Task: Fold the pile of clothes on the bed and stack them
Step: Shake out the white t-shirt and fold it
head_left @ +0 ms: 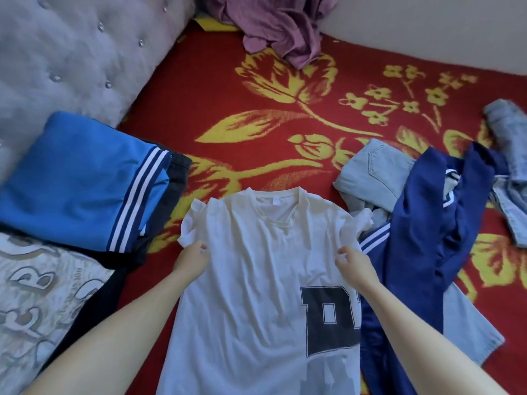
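Note:
A white T-shirt (256,266) with a dark block-letter print lies spread face up in the middle of the bed, collar pointing away from me. My left hand (194,258) pinches the shirt's left edge just below the sleeve. My right hand (352,262) grips the cloth at the right edge below the other sleeve. To the left sits a stack of folded clothes (85,181), a bright blue striped garment on top of dark ones. On the right lies an unfolded heap: a navy striped garment (427,223) over light blue jeans (373,172).
The bed has a red blanket with yellow flowers (256,115). A crumpled purple garment (279,27) lies at the far edge. More pale denim (510,155) lies far right. A grey tufted headboard (71,52) stands at left, a printed pillow (37,295) below it.

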Demonstrator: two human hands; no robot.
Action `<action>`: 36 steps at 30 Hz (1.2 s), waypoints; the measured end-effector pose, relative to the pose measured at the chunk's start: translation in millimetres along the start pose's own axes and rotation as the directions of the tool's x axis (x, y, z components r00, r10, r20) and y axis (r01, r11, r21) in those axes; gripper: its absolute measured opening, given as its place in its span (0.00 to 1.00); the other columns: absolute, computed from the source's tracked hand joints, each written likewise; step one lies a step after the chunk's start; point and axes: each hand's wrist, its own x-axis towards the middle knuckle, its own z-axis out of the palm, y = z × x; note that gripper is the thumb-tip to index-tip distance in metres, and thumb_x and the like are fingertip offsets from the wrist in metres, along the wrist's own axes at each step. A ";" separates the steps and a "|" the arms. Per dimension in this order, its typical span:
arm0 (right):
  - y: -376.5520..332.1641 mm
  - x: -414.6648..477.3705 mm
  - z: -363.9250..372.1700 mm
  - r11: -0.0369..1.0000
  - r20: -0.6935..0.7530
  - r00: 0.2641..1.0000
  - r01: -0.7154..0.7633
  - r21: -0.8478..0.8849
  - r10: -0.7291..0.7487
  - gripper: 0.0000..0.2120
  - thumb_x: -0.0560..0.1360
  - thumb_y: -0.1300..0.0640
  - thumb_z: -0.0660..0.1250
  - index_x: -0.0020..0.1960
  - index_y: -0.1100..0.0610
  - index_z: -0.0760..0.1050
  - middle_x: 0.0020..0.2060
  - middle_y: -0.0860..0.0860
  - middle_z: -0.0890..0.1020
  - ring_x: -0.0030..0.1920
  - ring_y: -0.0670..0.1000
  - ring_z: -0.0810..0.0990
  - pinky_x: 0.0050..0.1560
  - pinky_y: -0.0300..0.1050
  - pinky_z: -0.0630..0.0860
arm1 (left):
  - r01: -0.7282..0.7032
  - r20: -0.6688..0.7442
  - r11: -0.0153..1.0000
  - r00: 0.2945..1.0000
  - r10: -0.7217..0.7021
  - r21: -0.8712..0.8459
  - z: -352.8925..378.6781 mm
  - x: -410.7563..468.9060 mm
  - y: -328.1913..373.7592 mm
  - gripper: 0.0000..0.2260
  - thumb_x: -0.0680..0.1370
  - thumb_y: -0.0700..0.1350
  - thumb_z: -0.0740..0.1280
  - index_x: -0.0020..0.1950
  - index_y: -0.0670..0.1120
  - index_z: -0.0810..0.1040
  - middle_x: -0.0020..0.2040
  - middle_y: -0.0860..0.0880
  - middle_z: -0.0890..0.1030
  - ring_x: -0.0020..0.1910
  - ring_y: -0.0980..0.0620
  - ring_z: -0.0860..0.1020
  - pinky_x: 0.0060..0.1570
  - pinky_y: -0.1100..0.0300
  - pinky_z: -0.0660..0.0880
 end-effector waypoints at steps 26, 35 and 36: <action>5.7 192.7 30.1 0.965 0.020 1.000 -0.008 -0.262 0.013 0.36 0.76 0.49 0.61 0.76 0.46 0.44 0.72 0.49 0.58 0.66 0.61 0.62 0.60 0.60 0.66 | 0.088 -0.052 0.903 0.996 -0.073 0.420 42.1 167.3 40.3 0.41 0.74 0.60 0.65 0.76 0.57 0.40 0.77 0.48 0.40 0.75 0.42 0.40 0.70 0.41 0.49; -3.4 208.0 35.7 0.977 -0.110 0.989 -0.119 -0.178 0.100 0.27 0.69 0.51 0.69 0.65 0.48 0.63 0.64 0.52 0.66 0.60 0.62 0.65 0.60 0.60 0.63 | 0.105 -0.059 0.905 0.994 -0.088 0.413 45.3 179.8 38.7 0.43 0.72 0.58 0.66 0.76 0.57 0.40 0.77 0.50 0.38 0.75 0.41 0.38 0.70 0.40 0.51; -5.2 208.3 38.0 0.976 -0.140 0.983 -0.138 -0.170 0.115 0.25 0.69 0.52 0.69 0.62 0.50 0.64 0.62 0.54 0.66 0.60 0.62 0.65 0.59 0.60 0.63 | 0.091 -0.054 0.906 0.996 -0.076 0.413 45.3 181.4 37.6 0.44 0.72 0.59 0.67 0.76 0.57 0.39 0.77 0.50 0.38 0.75 0.41 0.38 0.69 0.39 0.51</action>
